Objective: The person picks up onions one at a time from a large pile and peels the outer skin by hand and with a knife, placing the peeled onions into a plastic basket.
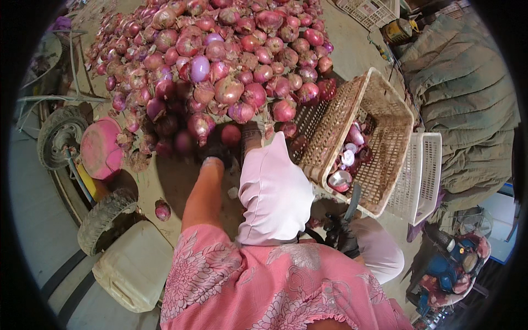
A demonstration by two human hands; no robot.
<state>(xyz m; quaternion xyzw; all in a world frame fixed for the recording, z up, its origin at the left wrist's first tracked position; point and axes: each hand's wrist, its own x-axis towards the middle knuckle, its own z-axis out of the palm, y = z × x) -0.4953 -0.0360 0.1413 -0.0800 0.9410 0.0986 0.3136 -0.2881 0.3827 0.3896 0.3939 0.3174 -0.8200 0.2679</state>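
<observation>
A large heap of red onions [231,62] spreads over the ground in front of me. My left hand [216,152], in a dark glove, reaches to the near edge of the heap, beside a red onion [230,135]; deep shadow hides its fingers and whether they hold anything. My right hand [340,237], also in a dark glove, is low by my right knee, closed around the handle of a curved blade [353,202], which points up beside the near rim of a dirty plastic crate [371,78]. Onion pieces and peeled or cut onions [348,157] lie inside that crate.
A white plastic crate [436,177] stands behind the dirty one. To the left are a pink basin [101,148], two rubber-tyred wheels [62,138] and a whitish plastic jerrycan [134,266]. One loose onion [162,210] lies on the floor. A grey-green cloth cover [466,103] hangs in folds at right.
</observation>
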